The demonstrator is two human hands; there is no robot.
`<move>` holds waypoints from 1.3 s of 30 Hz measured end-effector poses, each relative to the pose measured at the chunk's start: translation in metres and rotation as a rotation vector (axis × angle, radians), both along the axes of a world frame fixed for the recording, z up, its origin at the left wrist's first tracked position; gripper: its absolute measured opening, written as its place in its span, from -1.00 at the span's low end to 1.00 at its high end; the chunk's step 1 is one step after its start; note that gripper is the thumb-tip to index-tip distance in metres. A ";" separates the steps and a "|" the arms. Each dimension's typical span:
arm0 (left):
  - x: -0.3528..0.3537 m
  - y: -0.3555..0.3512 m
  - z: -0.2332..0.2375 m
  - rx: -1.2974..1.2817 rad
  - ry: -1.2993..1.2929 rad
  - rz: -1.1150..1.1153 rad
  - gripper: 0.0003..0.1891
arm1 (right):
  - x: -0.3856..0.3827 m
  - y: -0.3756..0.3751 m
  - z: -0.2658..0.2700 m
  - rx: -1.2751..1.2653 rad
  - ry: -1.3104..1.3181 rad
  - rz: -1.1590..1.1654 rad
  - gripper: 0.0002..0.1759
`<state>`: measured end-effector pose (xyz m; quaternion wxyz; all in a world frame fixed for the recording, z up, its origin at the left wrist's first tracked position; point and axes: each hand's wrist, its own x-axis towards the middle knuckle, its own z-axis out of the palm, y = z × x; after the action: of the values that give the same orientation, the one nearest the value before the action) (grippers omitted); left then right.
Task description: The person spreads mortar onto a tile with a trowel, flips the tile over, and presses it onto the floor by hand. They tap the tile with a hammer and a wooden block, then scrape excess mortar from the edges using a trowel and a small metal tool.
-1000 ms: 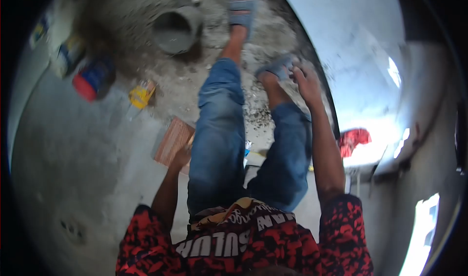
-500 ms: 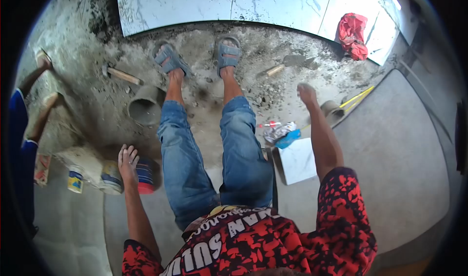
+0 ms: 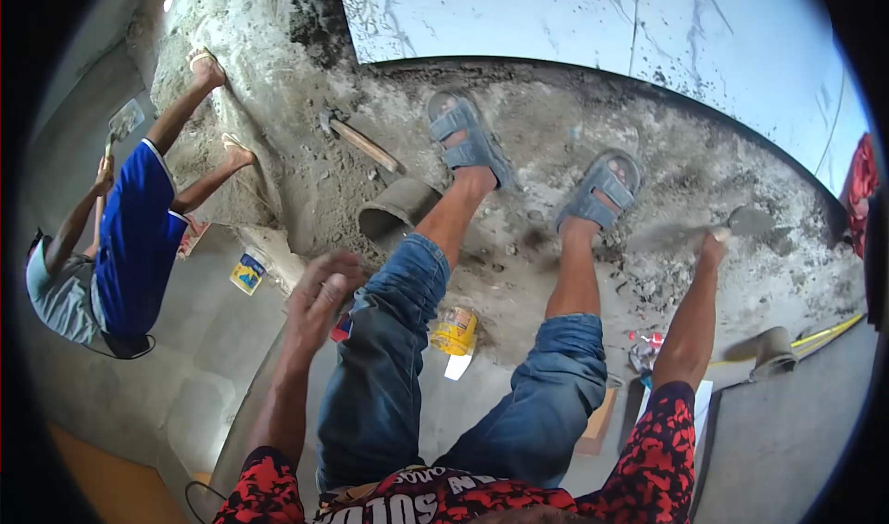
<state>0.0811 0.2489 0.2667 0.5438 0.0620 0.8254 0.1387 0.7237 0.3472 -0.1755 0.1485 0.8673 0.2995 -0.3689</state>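
My right hand (image 3: 711,248) is low over the rough mortar at the right, its fingers closed round the handle of a trowel (image 3: 750,220). The grey blade lies against the ground just beyond the fingertips. My left hand (image 3: 324,294) hangs in the air beside my left knee, fingers loosely apart, holding nothing. A hammer (image 3: 364,144) with a wooden handle rests on loose mortar ahead of it. Close to my left shin, a grey mortar-stained bucket (image 3: 400,207) lies tipped on its side.
Marbled white tiles (image 3: 519,15) span the far side. A co-worker (image 3: 139,246) at left holds a shovel (image 3: 122,124). A yellow container (image 3: 454,331) sits between my legs. Another bucket (image 3: 774,354) with yellow straps and a red bag (image 3: 861,191) are at right.
My right hand has reached out to the trowel and closed on its handle. My left hand has risen beside the knee. The view has swung left, showing more of the co-worker.
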 end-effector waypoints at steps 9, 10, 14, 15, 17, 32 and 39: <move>0.013 0.047 -0.012 0.230 -0.465 -0.006 -0.51 | -0.143 -0.029 0.177 0.300 0.204 -0.077 -0.34; 0.010 0.051 -0.030 0.233 -0.514 -0.060 -0.48 | -0.205 -0.005 0.223 0.226 0.181 0.057 -0.35; 0.010 0.025 -0.112 0.311 -0.438 -0.481 -0.42 | -0.381 0.057 0.276 0.222 0.485 0.532 -0.38; 0.010 0.018 -0.121 0.335 -0.397 -0.544 -0.41 | -0.423 0.066 0.267 0.291 0.627 0.567 -0.38; -0.014 0.023 -0.121 0.316 -0.442 -0.568 -0.40 | -0.543 0.110 0.281 0.422 0.701 0.849 -0.40; -0.102 0.053 -0.130 0.475 -0.578 -0.085 -0.46 | -0.948 0.235 0.127 0.306 0.585 1.097 -0.41; -0.103 0.045 -0.142 0.504 -0.522 0.071 -0.44 | -0.910 0.231 0.109 0.453 0.531 1.058 -0.38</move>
<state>-0.0214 0.2942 0.1244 0.6987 0.1279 0.6003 0.3676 -0.1859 0.5780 -0.0664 0.0441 0.4906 0.7850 -0.3757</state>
